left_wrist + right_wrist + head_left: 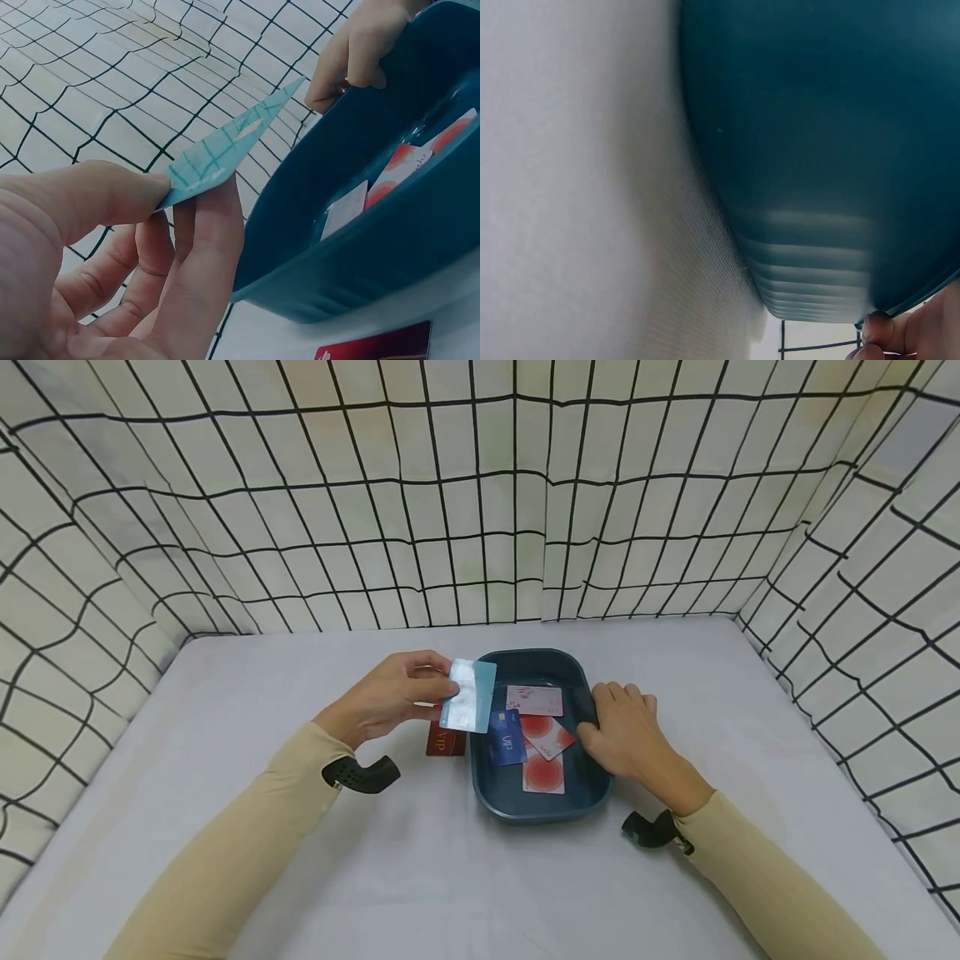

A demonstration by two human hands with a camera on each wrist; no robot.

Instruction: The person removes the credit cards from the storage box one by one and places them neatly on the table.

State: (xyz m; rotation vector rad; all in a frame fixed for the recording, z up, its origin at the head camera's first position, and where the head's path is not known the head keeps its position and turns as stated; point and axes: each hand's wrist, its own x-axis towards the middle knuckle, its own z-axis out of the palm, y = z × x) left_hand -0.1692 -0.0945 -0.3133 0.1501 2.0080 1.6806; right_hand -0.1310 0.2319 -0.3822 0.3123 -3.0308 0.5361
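Observation:
My left hand (397, 697) pinches a light blue card (468, 695) between thumb and fingers, just over the left rim of a dark teal tray (540, 808). In the left wrist view the card (232, 146) tilts up from the fingertips, its glossy face catching reflections. My right hand (626, 731) grips the tray's right rim, thumb on the inner side. Inside the tray lie a blue VIP card (507, 737), a pink card (535, 700) and white cards with red circles (543, 774), some overlapping. The right wrist view is mostly filled by the tray's outer wall (802, 150).
A dark red VIP card (446, 740) lies on the white table (420, 877) against the tray's left side, partly behind my left hand. White walls with a black grid (465, 510) enclose the table at the back and sides.

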